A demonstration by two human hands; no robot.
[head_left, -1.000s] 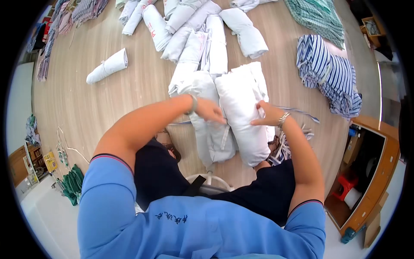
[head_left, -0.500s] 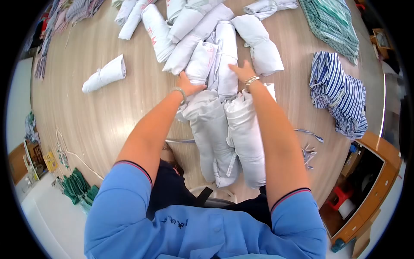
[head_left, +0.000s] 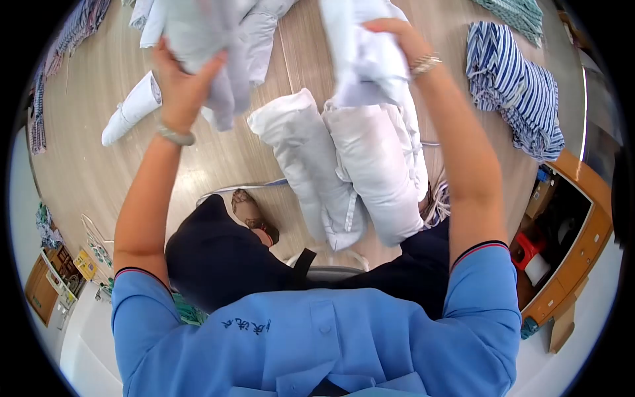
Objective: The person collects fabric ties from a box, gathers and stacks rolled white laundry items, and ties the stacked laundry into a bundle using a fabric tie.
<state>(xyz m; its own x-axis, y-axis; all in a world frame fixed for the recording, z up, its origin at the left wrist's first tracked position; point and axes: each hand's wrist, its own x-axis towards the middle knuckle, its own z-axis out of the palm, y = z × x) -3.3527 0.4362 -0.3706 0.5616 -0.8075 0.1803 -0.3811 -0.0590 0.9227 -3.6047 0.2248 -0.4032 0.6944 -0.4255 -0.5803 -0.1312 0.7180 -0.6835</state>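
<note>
At the upper left, my left hand (head_left: 187,83) grips a white cloth bundle (head_left: 202,40), blurred by motion. My right hand (head_left: 405,41) is on another white cloth bundle (head_left: 367,56) at the top centre, its fingers bent over the right side. Between my arms, two plump white rolls (head_left: 307,159) (head_left: 377,169) lie side by side on the wooden table (head_left: 218,159), near its front edge. A further white roll shows partly beside the right one. The far ends of both held bundles are cut off or smeared.
A small white roll (head_left: 132,109) lies at the left. Blue-and-white striped cloth (head_left: 512,86) is stacked at the right, with green checked cloth (head_left: 519,14) behind it. An open wooden cabinet (head_left: 562,225) stands at the lower right. Striped clothes (head_left: 76,30) lie at the upper left.
My hands have moved apart and upward in view, each taking hold of a white bundle from the middle of the pile. A gap now shows between the bundles.
</note>
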